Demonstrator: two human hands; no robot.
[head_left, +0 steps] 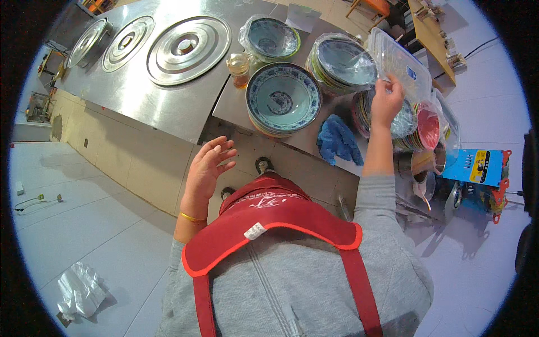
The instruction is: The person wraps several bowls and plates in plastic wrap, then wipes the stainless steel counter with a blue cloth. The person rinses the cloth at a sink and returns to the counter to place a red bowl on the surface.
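My right hand (388, 101) pinches the edge of clear plastic film (362, 63) beside a stack of bowls (343, 63). Just behind that hand stands a clear plastic container (404, 63). My left hand (210, 164) hovers before the counter with its fingers apart and nothing in them. Nearest me, a stack of blue-patterned bowls (283, 97) shows its top bowl uncovered. A film-wrapped bowl (269, 38) sits behind it. Between the stacks and the counter's front edge lies a crumpled blue cloth (338, 141).
Three round metal lids (185, 46) line the steel counter (177, 109) at left. A glass jar (238, 69) stands by the bowls. Pink and striped bowls (427, 124), a metal pot (408, 164) and a blue box (471, 166) crowd the right. Plastic bags (82, 290) hang or lie lower left.
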